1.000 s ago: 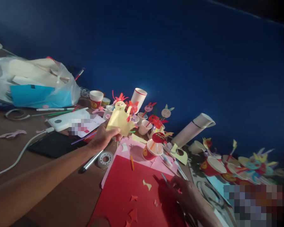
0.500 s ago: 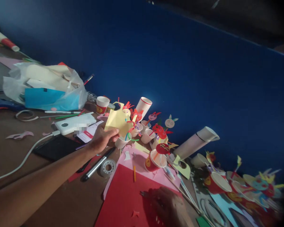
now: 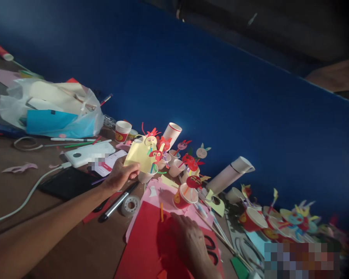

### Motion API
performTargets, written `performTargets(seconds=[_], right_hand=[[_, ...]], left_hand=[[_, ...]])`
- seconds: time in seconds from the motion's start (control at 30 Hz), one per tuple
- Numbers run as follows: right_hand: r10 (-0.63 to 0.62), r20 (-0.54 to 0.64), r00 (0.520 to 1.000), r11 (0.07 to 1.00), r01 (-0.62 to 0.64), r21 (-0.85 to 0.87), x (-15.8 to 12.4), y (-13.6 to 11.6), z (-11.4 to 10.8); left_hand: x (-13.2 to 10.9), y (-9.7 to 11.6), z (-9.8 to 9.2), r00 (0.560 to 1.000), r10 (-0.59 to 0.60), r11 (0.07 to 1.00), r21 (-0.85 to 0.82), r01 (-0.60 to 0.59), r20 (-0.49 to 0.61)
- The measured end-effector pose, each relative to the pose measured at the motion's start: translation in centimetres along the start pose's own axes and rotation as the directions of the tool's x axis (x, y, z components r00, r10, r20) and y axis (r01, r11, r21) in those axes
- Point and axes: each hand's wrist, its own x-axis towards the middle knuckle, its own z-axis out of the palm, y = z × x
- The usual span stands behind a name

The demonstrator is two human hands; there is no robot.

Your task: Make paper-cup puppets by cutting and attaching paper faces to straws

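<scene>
My left hand [image 3: 120, 175] is closed on a pale yellow paper cut-out [image 3: 139, 157] and holds it up over the table, right in front of a white paper cup [image 3: 145, 176] with a small paper figure on a stick. My right hand [image 3: 186, 238] lies low on a red paper sheet [image 3: 145, 252], fingers curled, just left of black-handled scissors [image 3: 211, 248]. What the right fingers hold, if anything, is hidden.
A pink sheet [image 3: 165, 193] lies under a red cup [image 3: 185, 195]. Nearby are a tape roll [image 3: 130, 205], a marker [image 3: 118, 201], a white power bank [image 3: 88, 153], a plastic bag [image 3: 49, 108], a rolled tube [image 3: 229, 174] and several decorated cups along the blue wall [image 3: 221, 116].
My right hand slid left across the red sheet, away from the scissors. My left hand lowered the yellow cut-out slightly toward the white cup. The camera tilted upward.
</scene>
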Motion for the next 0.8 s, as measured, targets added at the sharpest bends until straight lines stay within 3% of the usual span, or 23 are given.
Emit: performTargets(seconds=[0.17,0.47,0.63,0.8], right_hand=[[0.087,-0.086,0.992,0.988,-0.097,-0.118,0.3,1.0,1.5],[0.084,-0.074,0.994,0.983,-0.094,-0.157,0.7,2.4,1.7],[0.069,-0.074,0.995,0.993,-0.075,-0.091,1.4,-0.8,0.2],[0.143,0.088,0.986,0.990,-0.143,-0.007,6.9,-4.8,-0.4]], left_hand=[[0.1,-0.4,-0.1,1.000,-0.023,0.999,-0.036,0.023,0.000],[-0.1,-0.6,0.0,0.998,-0.050,0.999,-0.011,0.051,0.029],[-0.4,-0.4,0.4,0.997,-0.052,0.999,0.000,0.053,0.048],[-0.8,0.1,0.9,0.996,-0.081,0.997,0.002,0.081,0.028]])
